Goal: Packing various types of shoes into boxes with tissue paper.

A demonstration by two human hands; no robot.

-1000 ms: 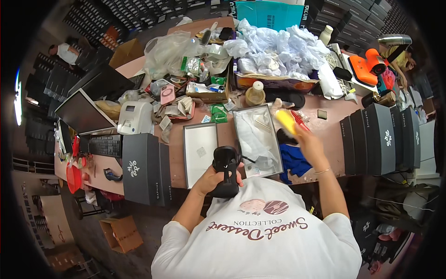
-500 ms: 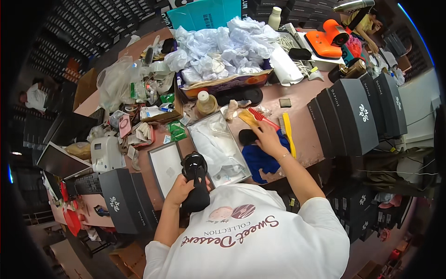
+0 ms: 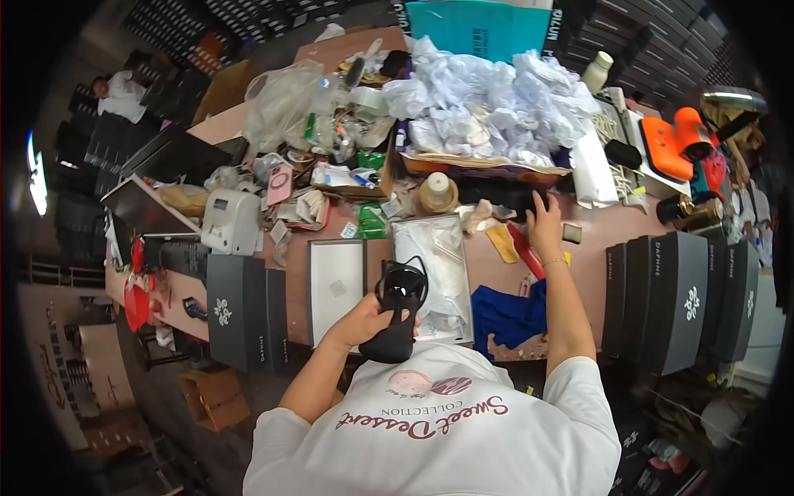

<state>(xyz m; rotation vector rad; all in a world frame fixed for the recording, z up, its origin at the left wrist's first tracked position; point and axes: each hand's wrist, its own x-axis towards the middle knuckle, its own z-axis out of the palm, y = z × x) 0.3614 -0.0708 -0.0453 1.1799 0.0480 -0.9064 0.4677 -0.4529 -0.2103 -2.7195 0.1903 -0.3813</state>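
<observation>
A long pinkish worktable (image 3: pixel 595 240) fills the middle of the room, crowded from end to end. At its far side a great heap of crumpled white paper (image 3: pixel 488 107) spills out of a shallow cardboard tray, with a teal box (image 3: pixel 480 29) standing behind it. On the right, a row of dark shoe boxes (image 3: pixel 678 298) stands on edge along the near corner; another dark box (image 3: pixel 240 310) stands at the near left. Between them an open box lined with white tissue (image 3: pixel 430 264) lies flat, its white-lined lid (image 3: pixel 335 285) just to the left of it. A blue cloth (image 3: pixel 509 314) lies crumpled just right of the open box, by the near edge. An orange tool (image 3: pixel 670 145) sits far right, and a small white label printer (image 3: pixel 231 219) sits left of the lid.

The person leans over the near edge. The left hand (image 3: pixel 364 318) is wrapped around a black shoe (image 3: pixel 397 310), fingers closed firmly on its lower part, holding it upright above the near end of the tissue-lined box. The right hand (image 3: pixel 546 223) stretches out to the far right with fingers spread, palm down on the tabletop beside a red shoehorn (image 3: pixel 525 252) and a tan insole (image 3: pixel 502 241); I cannot tell whether it grips anything.
</observation>
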